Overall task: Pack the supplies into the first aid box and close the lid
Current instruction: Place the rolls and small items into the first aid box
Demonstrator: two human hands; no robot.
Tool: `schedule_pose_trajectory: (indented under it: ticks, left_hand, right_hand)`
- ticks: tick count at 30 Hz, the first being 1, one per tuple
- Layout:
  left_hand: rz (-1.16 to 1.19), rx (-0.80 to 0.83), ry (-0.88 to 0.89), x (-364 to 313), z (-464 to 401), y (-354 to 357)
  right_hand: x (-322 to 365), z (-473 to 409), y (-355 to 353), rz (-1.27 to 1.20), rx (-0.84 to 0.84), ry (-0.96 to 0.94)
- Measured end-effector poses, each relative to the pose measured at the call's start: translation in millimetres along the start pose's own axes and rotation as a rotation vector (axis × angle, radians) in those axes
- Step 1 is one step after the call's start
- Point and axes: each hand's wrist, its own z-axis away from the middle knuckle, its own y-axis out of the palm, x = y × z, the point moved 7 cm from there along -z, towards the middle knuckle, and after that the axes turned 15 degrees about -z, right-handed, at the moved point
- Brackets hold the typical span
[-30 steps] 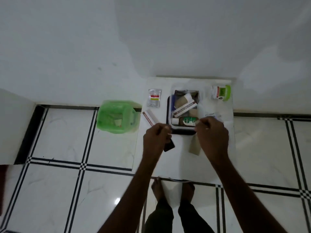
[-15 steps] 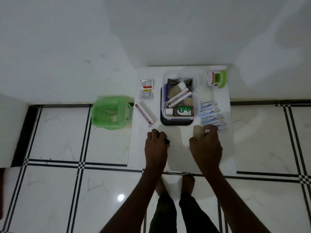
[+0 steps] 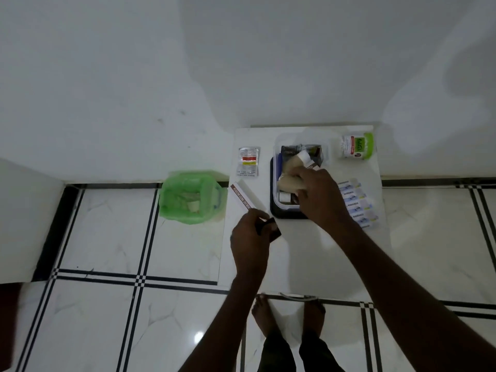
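The first aid box (image 3: 276,183), a clear tub on a dark base at the back of the white worktop (image 3: 308,253), is sitting heaped; the right hand (image 3: 320,196) is closing on a tan bandage roll (image 3: 291,181) over it, which may be riding too high for the lid (nowhere visible). The left hand (image 3: 251,237) is pinching a small dark item (image 3: 271,229), while the bandage strips (image 3: 358,204) are lying outside.

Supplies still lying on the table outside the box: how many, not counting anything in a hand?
4: a foil sachet left of the first aid box, an ointment carton below the sachet, a green-capped jar at right, a bandage strip pack beside the right hand.
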Motion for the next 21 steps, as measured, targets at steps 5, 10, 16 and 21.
schedule_pose_trajectory:
  ticks: [5,10,16,21]
  left_hand:
    - [0.129,-0.114,0.05,-20.7,-20.0,-37.5]
    - [0.104,-0.169,0.096,-36.5,-43.5,-49.7]
    - [0.042,-0.182,0.158,-73.0,-79.6,-50.9]
    - [0.0,-0.145,0.193,-101.6,-109.3,-42.0]
  right_hand:
    - [-9.6,-5.1,6.7,-0.015,0.017,0.02]
    - [-10.6,-15.6,12.5,0.139,0.133,-0.01]
    - [-11.3,-14.0,11.3,0.161,0.105,0.057]
    - [-11.7,-11.7,9.6,0.19,0.126,0.068]
